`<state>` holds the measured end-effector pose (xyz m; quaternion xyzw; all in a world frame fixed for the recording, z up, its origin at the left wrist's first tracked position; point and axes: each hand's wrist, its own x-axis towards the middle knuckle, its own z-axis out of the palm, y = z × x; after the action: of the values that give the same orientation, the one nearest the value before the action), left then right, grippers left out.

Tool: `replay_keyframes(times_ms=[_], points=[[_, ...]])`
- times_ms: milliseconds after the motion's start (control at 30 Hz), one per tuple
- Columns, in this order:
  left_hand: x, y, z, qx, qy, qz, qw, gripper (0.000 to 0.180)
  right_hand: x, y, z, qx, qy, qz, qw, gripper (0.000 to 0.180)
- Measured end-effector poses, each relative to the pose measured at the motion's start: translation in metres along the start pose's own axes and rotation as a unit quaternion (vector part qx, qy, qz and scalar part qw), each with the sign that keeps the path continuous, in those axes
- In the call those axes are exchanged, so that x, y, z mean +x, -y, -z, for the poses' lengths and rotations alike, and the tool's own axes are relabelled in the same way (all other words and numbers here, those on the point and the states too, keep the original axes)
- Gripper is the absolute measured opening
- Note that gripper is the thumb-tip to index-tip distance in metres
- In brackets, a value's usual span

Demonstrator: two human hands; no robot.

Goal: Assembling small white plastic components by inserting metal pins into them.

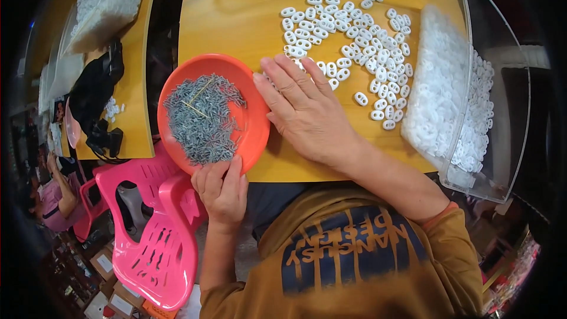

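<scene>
Left hand (221, 188) grips the near rim of the orange bowl (255, 124) of grey pins (204, 117) overhanging the table (236, 18) edge. Right hand (304, 106) lies open, flat beside it, white rings (354, 41) scattered beyond.

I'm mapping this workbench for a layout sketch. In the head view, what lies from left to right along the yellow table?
Orange bowl of small grey metal pieces → right hand, flat on the table → loose white plastic rings → clear bin of white rings.
</scene>
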<state>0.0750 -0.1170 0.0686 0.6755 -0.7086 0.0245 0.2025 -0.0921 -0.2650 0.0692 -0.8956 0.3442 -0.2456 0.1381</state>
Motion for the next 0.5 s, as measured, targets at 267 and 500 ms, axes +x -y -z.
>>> replay_keyframes(times_ms=[267, 500], points=[[-0.011, 0.015, -0.001, -0.026, -0.033, -0.009, 0.999, 0.038, 0.004, -0.002, -0.012, -0.013, 0.016, 0.023, 1.000, 0.053], [-0.010, 0.014, -0.004, -0.026, -0.049, -0.015, 0.998, 0.038, 0.000, -0.012, -0.013, -0.075, 0.027, -0.002, 0.997, 0.047]])
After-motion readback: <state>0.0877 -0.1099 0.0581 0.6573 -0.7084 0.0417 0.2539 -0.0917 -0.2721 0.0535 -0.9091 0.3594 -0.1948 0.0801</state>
